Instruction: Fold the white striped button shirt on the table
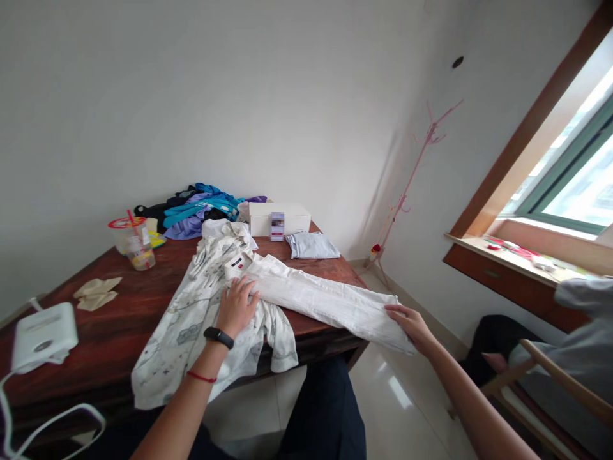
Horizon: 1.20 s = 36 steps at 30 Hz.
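Observation:
White trousers (325, 295) lie folded lengthwise across a dark wooden table (86, 358), their legs hanging past its right edge. My left hand (235, 305) rests flat with spread fingers on the waist end, a black band on the wrist. My right hand (410, 324) grips the hem end of the trousers off the table's edge, fingers curled under the cloth. Under the trousers lies a white patterned shirt (191, 326) that drapes over the front edge.
A heap of blue and purple clothes (201, 207), a white box (280, 218), a folded grey garment (312, 245), a plastic cup with straw (135, 243), paper napkins (97, 292) and a white device with cable (44, 335) sit on the table. A seated person (555, 345) is at right.

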{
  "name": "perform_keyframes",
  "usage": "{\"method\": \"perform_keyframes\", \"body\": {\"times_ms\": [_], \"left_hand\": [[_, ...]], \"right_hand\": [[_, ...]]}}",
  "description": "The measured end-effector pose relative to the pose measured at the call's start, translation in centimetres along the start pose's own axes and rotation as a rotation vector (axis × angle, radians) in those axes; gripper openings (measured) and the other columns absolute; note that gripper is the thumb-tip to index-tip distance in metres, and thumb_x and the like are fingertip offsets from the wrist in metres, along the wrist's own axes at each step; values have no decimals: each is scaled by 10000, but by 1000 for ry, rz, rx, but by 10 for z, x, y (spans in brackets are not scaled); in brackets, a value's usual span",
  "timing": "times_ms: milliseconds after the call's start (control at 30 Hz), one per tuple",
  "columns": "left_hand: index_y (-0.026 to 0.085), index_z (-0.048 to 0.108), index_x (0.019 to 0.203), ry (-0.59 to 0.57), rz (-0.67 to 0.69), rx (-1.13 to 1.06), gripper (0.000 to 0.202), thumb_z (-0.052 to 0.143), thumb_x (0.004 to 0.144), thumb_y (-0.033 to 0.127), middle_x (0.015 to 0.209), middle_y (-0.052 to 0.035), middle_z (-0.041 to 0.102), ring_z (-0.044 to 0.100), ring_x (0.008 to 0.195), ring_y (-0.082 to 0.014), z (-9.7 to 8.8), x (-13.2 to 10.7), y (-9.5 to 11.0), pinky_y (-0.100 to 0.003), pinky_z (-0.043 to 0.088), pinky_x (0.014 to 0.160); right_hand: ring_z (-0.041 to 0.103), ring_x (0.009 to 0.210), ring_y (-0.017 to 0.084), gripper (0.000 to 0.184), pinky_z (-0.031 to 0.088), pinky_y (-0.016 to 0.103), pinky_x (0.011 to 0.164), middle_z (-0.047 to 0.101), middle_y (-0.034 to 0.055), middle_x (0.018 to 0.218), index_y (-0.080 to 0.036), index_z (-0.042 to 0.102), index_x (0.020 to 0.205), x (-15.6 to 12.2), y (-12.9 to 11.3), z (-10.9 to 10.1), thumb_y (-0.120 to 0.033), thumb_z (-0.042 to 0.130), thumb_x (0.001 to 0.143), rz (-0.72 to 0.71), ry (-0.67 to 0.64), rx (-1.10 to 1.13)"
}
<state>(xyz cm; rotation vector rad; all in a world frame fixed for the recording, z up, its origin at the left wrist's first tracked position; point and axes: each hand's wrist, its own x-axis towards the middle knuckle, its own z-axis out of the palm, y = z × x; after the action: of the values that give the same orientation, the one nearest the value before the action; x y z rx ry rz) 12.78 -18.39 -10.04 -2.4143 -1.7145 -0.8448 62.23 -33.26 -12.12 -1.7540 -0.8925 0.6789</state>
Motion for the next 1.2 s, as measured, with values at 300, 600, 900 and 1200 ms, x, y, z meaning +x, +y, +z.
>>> {"method": "perform_keyframes", "body": {"times_ms": [300, 600, 900, 1200], "left_hand": [[183, 650, 1330, 3, 5, -17, 403, 506, 990, 345, 1505, -126, 523, 400, 1432, -400, 0, 0, 0, -622, 359, 1125], [204, 644, 1346, -11, 232, -183, 415, 501, 989, 359, 1573, -100, 442, 224, 1522, -396, -22, 0, 30, -696, 160, 1189], [274, 511, 1478, -659, -80, -1609, 574, 564, 975, 546, 1562, -96, 461, 443, 1433, -279, -22, -9, 144, -426, 317, 1200], [195, 623, 1295, -704, -817, -2272, 554, 477, 976, 625, 1204, -112, 684, 682, 1003, -236, 4, 1, 165, -361, 524, 880]], "right_hand": [[648, 711, 196, 449, 485, 287, 636, 748, 74, 827, -132, 780, 992, 6, -9, -14, -435, 774, 661, -25, -132, -6], [597, 642, 162, 398, 442, 253, 564, 702, 48, 742, -137, 759, 871, 7, -97, -16, -496, 763, 698, -145, -276, -224], [423, 452, 77, 142, 312, 192, 409, 515, -49, 484, -147, 708, 682, 12, -196, 85, -287, 705, 710, -230, -503, -499], [535, 443, 122, 157, 522, 253, 439, 575, -15, 467, -179, 659, 571, 23, -194, 205, -204, 738, 705, -119, -704, -541]]}}
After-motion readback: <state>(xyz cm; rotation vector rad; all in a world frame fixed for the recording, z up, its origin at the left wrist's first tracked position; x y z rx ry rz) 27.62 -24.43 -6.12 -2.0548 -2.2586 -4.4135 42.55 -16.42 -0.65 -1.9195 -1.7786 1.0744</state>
